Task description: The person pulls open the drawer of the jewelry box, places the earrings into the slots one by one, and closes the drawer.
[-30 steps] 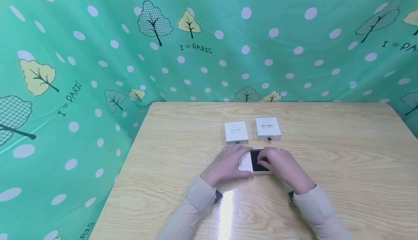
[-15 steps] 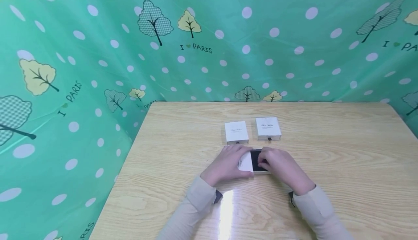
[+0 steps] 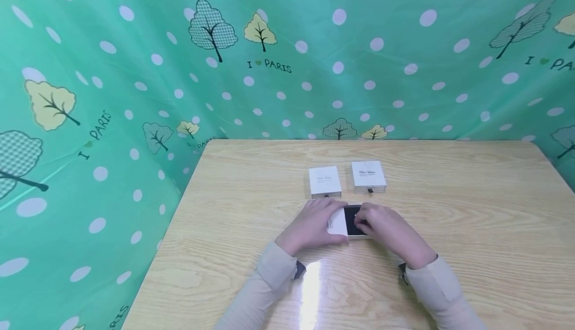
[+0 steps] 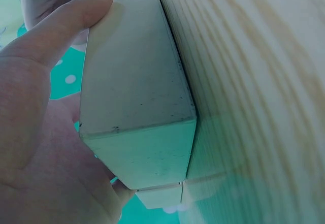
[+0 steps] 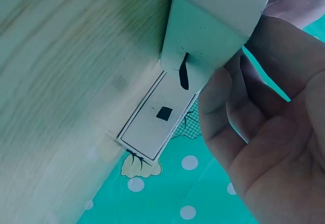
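Observation:
On the table lies a white drawer box [image 3: 339, 223], its black-lined drawer [image 3: 352, 225] pulled out to the right. My left hand [image 3: 313, 226] grips the box's sleeve from the left, thumb along the near side [image 4: 137, 66]. Over the open drawer, my right hand [image 3: 387, 229] has its fingers bent and the fingertips close together inside. A tiny silvery thing [image 3: 355, 215] glints at these fingertips; its kind is too small to tell. In the right wrist view a black ribbon tab [image 5: 184, 72] hangs from the drawer's end, beside my curled fingers [image 5: 216, 99].
Two more white boxes with printed lids, a left one [image 3: 325, 181] and a right one [image 3: 368, 175], stand shut just behind the hands. The wooden table [image 3: 467, 205] ends at a green dotted curtain [image 3: 287, 85] at the back and left.
My right fingertips have shifted slightly in the drawer, and a small silvery glint now shows at them. My left hand and the boxes have stayed in place.

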Available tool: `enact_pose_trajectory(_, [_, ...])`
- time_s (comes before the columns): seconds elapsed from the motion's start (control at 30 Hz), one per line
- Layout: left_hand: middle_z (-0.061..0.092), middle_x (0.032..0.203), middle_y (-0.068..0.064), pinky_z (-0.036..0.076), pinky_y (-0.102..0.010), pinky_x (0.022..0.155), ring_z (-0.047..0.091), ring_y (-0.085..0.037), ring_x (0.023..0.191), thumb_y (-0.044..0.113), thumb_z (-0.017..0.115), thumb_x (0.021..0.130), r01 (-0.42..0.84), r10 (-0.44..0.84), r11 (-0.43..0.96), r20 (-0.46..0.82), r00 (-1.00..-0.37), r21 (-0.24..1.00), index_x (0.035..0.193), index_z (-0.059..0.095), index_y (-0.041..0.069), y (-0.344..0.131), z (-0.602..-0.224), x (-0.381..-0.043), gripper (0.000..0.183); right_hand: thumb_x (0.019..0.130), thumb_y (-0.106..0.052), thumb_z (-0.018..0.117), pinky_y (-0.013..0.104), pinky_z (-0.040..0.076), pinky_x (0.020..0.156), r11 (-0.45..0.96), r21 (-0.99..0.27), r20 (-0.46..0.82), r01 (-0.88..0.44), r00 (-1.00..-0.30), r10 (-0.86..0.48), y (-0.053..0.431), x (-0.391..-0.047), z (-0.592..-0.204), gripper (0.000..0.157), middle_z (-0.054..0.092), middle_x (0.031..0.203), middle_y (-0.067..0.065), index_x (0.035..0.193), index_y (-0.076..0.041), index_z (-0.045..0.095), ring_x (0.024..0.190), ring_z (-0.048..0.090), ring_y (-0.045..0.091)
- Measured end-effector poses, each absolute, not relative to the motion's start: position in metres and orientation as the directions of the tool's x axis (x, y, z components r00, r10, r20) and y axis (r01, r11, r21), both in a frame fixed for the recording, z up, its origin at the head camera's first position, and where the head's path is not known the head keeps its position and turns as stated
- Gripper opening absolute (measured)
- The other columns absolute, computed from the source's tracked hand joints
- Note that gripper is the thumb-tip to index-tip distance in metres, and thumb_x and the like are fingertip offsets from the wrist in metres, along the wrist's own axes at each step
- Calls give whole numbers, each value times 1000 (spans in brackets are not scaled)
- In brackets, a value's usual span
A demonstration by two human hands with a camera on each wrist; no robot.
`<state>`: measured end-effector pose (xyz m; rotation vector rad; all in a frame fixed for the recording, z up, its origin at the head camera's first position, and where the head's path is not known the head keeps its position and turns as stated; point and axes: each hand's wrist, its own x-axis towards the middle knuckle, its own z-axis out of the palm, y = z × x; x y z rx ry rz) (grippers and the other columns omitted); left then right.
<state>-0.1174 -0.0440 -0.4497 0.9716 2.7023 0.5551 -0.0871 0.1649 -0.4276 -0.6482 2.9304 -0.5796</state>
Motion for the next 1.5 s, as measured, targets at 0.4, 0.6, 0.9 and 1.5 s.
enact_pose_trajectory(0.4, [49,146,2,32,-38,116,44,-19,134,60,74,80,559,645,712,-82,-760,425,150,41,26,-44,-451,-118,85,80,0,78,34,57,70,821,-401,1,-407,-896,-444,163,-86,-428,15,68,83,-1,81,-13,73,76,62,11])
enact_pose_trajectory(0.6, [49,146,2,33,-38,116,43,-19,134,59,73,80,559,645,712,-80,-760,425,150,42,25,-44,-451,-118,84,79,3,77,33,57,70,807,-416,25,-419,-893,-450,164,-87,-429,15,68,81,-2,81,-12,72,76,63,11])
enact_pose_trajectory(0.9, [49,145,4,33,-37,116,44,-18,133,59,74,80,562,648,709,-78,-758,426,150,41,27,-44,-453,-119,84,77,3,79,36,58,74,792,-394,67,-466,-874,-481,168,-89,-430,16,69,79,-4,80,-12,76,79,65,13])
enact_pose_trajectory(1.5, [49,147,2,33,-38,116,44,-19,133,59,75,78,572,654,702,-66,-754,424,150,41,25,-44,-453,-120,86,77,4,78,33,60,72,791,-417,52,-448,-880,-471,171,-86,-430,16,72,82,-1,84,-10,76,78,67,12])
